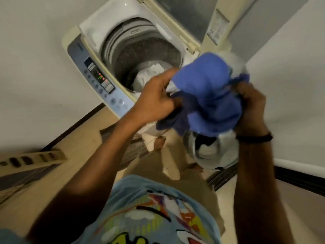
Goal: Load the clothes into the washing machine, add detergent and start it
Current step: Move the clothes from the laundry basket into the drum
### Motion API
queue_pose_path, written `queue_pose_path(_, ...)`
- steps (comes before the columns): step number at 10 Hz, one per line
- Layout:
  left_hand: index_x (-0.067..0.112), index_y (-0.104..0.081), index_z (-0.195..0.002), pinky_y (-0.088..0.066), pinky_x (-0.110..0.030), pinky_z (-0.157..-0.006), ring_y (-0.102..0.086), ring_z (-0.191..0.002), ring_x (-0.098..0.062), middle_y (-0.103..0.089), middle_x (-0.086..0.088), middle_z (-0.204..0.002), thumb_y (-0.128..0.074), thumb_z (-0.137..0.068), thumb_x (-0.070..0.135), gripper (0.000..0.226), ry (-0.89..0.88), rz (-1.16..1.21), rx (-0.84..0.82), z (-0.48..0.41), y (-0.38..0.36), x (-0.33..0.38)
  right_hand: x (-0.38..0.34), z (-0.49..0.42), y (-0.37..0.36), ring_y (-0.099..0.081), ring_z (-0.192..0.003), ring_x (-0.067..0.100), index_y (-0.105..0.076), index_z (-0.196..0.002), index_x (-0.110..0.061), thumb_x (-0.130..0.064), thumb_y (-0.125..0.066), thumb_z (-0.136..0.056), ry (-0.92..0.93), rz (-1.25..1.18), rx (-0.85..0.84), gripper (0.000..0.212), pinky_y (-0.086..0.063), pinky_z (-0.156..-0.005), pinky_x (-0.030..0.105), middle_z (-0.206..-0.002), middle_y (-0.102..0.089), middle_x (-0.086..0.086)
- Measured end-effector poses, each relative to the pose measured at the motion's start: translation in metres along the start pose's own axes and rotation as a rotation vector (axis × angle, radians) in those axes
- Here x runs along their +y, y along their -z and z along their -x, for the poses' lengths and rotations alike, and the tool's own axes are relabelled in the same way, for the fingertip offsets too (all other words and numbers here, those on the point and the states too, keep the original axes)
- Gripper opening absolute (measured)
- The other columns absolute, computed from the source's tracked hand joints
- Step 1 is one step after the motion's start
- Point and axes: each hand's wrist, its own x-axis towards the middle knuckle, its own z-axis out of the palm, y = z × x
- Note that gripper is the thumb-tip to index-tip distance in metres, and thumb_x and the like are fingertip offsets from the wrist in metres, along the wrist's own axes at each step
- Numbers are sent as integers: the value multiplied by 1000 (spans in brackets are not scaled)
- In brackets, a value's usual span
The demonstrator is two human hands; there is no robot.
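Observation:
A top-loading washing machine (91, 37) stands with its lid (184, 16) raised. White laundry (149, 73) lies at the bottom of its drum. Both my hands hold a bunched blue garment (209, 95) in the air near the machine's front right corner. My left hand (156, 99) grips its left side and my right hand (251, 106) grips its right side. Below the garment a white laundry basket (226, 148) on the floor holds more clothes, dark and white.
The control panel (100, 80) with lit indicators runs along the machine's front edge. White walls close in left and right. A beige slotted object (31, 159) lies on the floor at left. My bare feet stand on the tiled floor (82, 136).

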Motion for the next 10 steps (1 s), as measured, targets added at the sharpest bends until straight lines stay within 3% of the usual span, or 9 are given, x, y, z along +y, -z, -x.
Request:
queue_pose_path(1, 7, -63, -110, -56, -41, -86, -65, -100, -11, -70, -4, -105, -64, -71, 3, 39, -54, -14, 166, -11, 48, 14, 18, -36, -47, -69, -77, 0, -78, -74, -13, -48, -87, -44, -62, 34, -64, 47, -53, -76, 16, -72, -74, -8)
queue_pose_path(2, 21, -60, -77, -52, -15, -61, -66, -66, 2, -67, 8, -70, -57, -80, 5, 17, 63, -55, 267, -40, 102, -5, 97, -130, -66, -66, -74, -11, -74, -97, -8, -34, -62, -90, -119, 343, -124, 30, -49, -87, 14, -68, -72, -21)
queue_pose_path(3, 23, -48, -68, -47, -11, -59, -60, -60, 1, -55, 8, -67, -50, -91, 3, 31, 232, -136, 239, -69, 129, -57, 128, -189, -55, -67, -88, -7, -53, -124, 13, -35, -45, -96, -191, 645, -149, 55, -41, -107, 30, -87, -76, -15)
queue_pose_path(4, 10, -57, -90, -54, -26, -75, -66, -85, -16, -64, -15, -94, -60, -89, 18, 9, 421, -317, 120, -111, 155, -104, 117, -234, -63, -63, -101, 19, -55, -122, -7, -76, -46, -81, -199, 793, 51, 81, -47, -87, 27, -109, -67, 10)
queue_pose_path(5, 12, -53, -129, -50, -33, -91, -60, -115, -24, -60, -12, -129, -69, -77, 31, 57, 451, -520, 68, -121, 163, -115, 119, -240, -76, -56, -83, 14, -62, -92, -25, -87, -43, -68, -139, 1021, 182, 69, -46, -74, 30, -88, -62, 0)
queue_pose_path(6, 16, -48, -136, -46, -28, -90, -58, -116, -23, -58, -10, -131, -72, -76, 42, 69, 489, -420, 130, -120, 164, -128, 145, -238, -47, -55, -83, 19, -68, -89, -11, -57, -51, -83, -85, 1387, 233, 49, -45, -77, 31, -86, -63, 6)
queue_pose_path(7, 17, -53, -130, -49, -28, -85, -63, -102, -20, -64, -6, -111, -71, -79, 41, 60, 516, -361, 128, -118, 150, -138, 145, -236, -23, -52, -75, 16, -63, -73, -17, -37, -51, -90, -138, 1467, 301, 29, -41, -69, 28, -72, -57, -4)
queue_pose_path(8, 16, -59, -124, -53, -34, -92, -66, -94, -16, -63, 3, -96, -71, -79, 37, 51, 488, -308, 137, -121, 107, -144, 146, -226, -6, -60, -61, 17, -65, -65, -12, -17, -69, -81, 78, 1549, 288, 17, -44, -55, 25, -63, -62, 1)
queue_pose_path(10, 16, -64, -115, -53, -28, -86, -65, -87, -10, -69, 3, -93, -64, -87, 23, 28, 336, -271, 124, -110, 14, -120, 140, -188, 31, -69, -86, 30, -73, -83, -13, -25, -55, -84, -209, 837, 568, 22, -57, -82, 44, -87, -74, 10)
